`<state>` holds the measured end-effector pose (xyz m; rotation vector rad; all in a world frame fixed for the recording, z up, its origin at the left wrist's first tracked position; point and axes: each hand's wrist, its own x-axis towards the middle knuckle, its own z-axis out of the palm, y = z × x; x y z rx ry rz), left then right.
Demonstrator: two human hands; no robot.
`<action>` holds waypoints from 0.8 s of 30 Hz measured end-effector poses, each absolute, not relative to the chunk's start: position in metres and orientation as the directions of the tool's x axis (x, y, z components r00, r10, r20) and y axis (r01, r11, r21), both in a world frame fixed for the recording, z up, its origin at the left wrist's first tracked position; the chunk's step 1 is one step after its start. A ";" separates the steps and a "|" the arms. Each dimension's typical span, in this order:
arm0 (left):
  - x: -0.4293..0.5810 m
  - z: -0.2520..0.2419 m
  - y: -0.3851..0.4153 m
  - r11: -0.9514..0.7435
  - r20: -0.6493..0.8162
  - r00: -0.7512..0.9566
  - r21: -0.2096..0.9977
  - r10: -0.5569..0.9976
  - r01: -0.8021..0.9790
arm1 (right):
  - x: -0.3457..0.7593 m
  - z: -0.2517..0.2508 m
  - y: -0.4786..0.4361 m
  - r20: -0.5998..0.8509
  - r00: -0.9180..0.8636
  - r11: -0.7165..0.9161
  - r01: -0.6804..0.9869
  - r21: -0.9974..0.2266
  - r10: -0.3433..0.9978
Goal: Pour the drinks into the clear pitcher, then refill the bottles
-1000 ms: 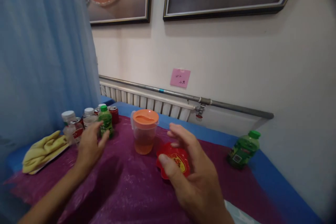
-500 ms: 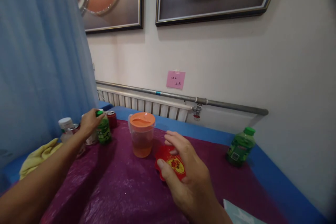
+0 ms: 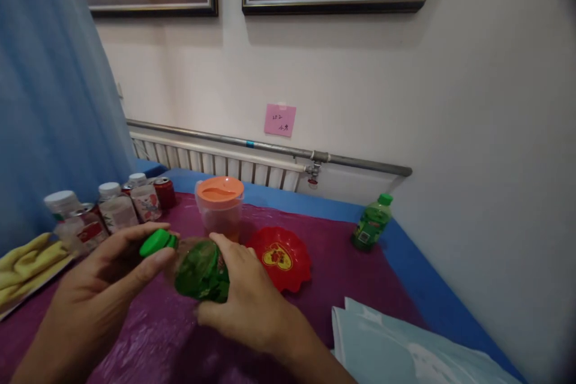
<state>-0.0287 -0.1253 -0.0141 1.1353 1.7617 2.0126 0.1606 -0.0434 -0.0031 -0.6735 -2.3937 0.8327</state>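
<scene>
A green-labelled bottle (image 3: 202,270) is tilted on its side above the purple cloth, its green cap (image 3: 158,242) toward the left. My right hand (image 3: 252,300) is wrapped round the bottle's body. The fingers and thumb of my left hand (image 3: 101,288) close on the cap. Behind the bottle stands a clear pitcher (image 3: 220,217) with an orange lid. A red scalloped plate (image 3: 294,261) with a yellow design lies just right of the pitcher, partly behind my right hand.
At the left stand several white-capped bottles (image 3: 117,210) and red cans (image 3: 164,193), with yellow cloth (image 3: 33,264) in front. Another green-capped bottle (image 3: 371,223) stands at the right. Folded pale-blue material (image 3: 396,345) lies at the front right. A radiator (image 3: 216,159) is behind.
The green-labelled bottle has come from the left row toward the front middle and is now tilted. My right hand has closed round it, and my left hand holds its cap. The view has shifted.
</scene>
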 end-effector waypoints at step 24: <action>-0.076 -0.110 -0.120 0.391 -0.139 -0.595 0.864 0.791 0.318 | 0.207 -0.003 -0.010 0.235 -0.461 0.499 0.616 -0.609 0.856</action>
